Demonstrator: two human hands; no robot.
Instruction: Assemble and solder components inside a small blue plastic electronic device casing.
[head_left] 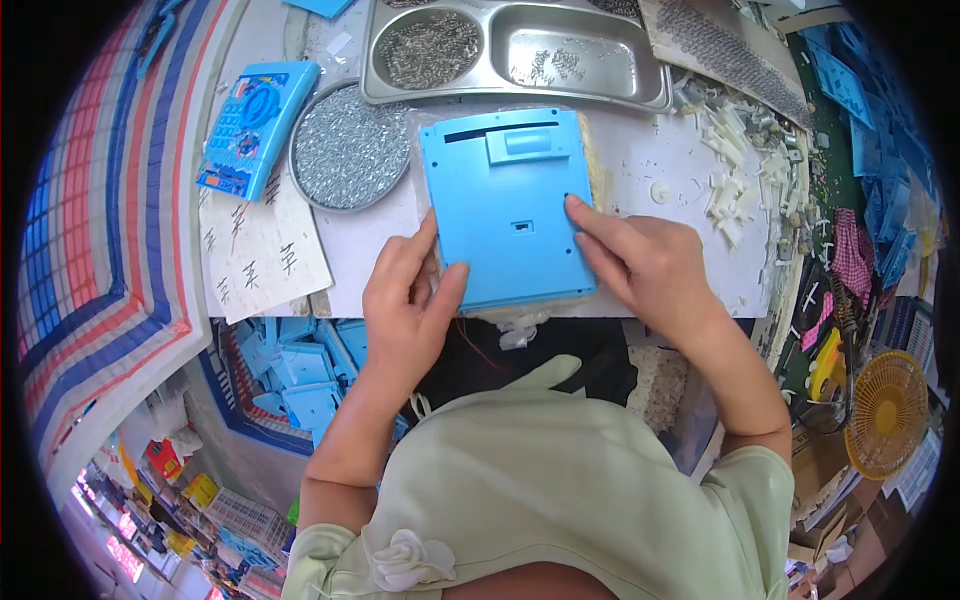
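A blue plastic housing (480,220) lies face down on a padded, plastic-wrapped block at the table's front edge. It has a slot and a raised cover near its top, a small switch opening in the middle and several dark screw holes. My left hand (408,300) grips its left edge, thumb at the lower left corner and fingers along the side. My right hand (645,262) holds the right edge. Its index fingertip rests at a dark hole on that side, and the thumb lies lower down. Whether a screw is under that fingertip cannot be made out.
Left of the housing stands a round dish (350,145) of small metal screws, beside a blue toy-like device (258,130) and handwritten paper (262,255). A steel tray (520,98) with small parts is behind. White plastic pieces (735,175) lie right. Blue housings (305,370) fill a bin below.
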